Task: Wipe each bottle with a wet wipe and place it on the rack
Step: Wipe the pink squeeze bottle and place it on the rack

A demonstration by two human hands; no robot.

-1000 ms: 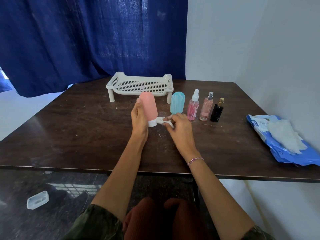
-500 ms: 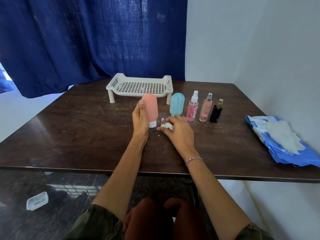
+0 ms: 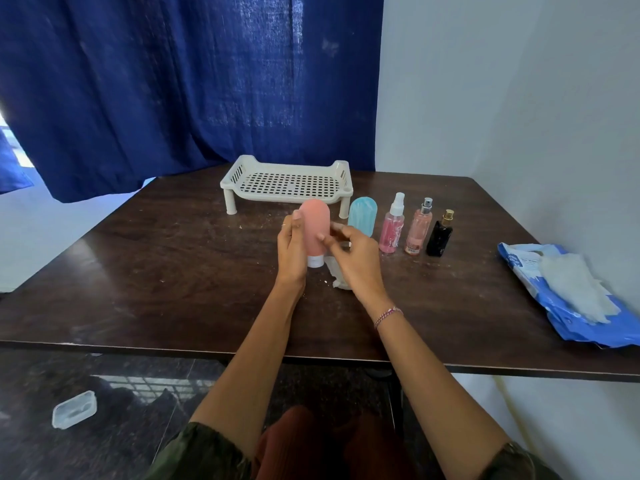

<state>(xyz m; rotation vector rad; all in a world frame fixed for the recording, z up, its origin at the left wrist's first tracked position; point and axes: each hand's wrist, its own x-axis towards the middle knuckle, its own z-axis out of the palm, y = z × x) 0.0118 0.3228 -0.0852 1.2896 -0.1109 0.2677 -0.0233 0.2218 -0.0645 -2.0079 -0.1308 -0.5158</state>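
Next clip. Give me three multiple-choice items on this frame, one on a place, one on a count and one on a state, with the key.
1. Where on the table is the wipe pack?
A. left edge
B. right edge
C. far middle

2. How many bottles are in view?
A. three
B. five
C. seven

3. The rack is:
A. empty of bottles
B. holding two bottles
C. tipped on its side

Key:
1 B: the pack lies by the right edge.
2 B: there is a pink bottle held in the left hand, plus a teal bottle, a pink spray, a peach spray and a black spray.
3 A: it stands on its legs with its mesh bare.
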